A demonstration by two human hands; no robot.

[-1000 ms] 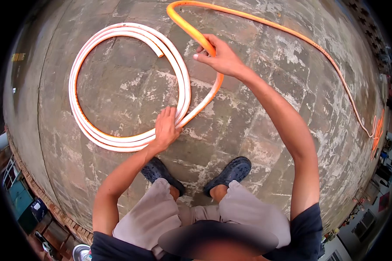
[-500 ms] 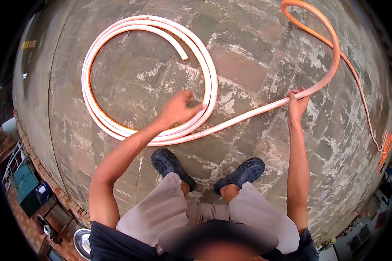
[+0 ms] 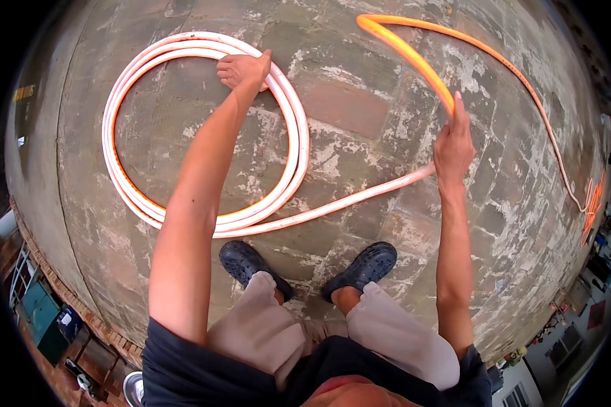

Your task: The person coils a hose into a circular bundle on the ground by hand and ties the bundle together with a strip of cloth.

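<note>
A long orange and whitish hose (image 3: 299, 136) lies in a round coil of several loops on the paved ground, left of centre. My left hand (image 3: 246, 70) is closed over the coil's upper right part, fingers curled on its inner side; the loose end there is mostly hidden beneath the hand. My right hand (image 3: 453, 150) is wrapped round the uncoiled stretch of the same hose, off to the right. From that hand one length runs down left to the coil, while a bright orange length rises to a bend at the top.
The hose's far stretch (image 3: 543, 102) curves down the right side to a tangled orange bundle (image 3: 593, 207). Dark clogs (image 3: 363, 271) are on my feet below the coil. A low brick edge (image 3: 75, 292) borders the lower left, with a metal bowl (image 3: 134, 388) beyond it.
My left hand has moved up along the coil from its lower right to its upper right. My right hand has turned over, and the free hose loop has swung left and opened out.
</note>
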